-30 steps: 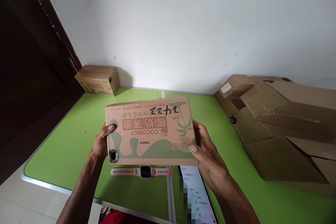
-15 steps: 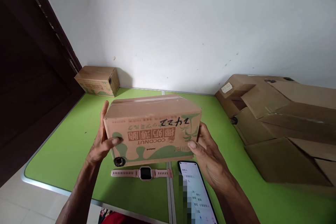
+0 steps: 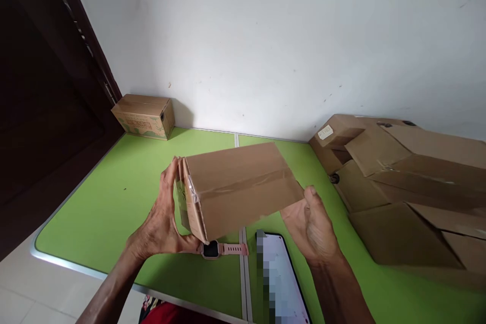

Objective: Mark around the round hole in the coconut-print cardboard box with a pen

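The box is held above the table between flat open palms, its long axis running left to right, the left hand pressed on one end and the right hand under the other.

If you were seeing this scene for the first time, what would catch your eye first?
A taped cardboard box held up between both hands, the left hand flat on its end and the right hand under its other end, stands out over the bright green table. Below it lie a pink watch and a lit phone. Flattened cartons pile up on the right, and a small box sits in the far left corner.
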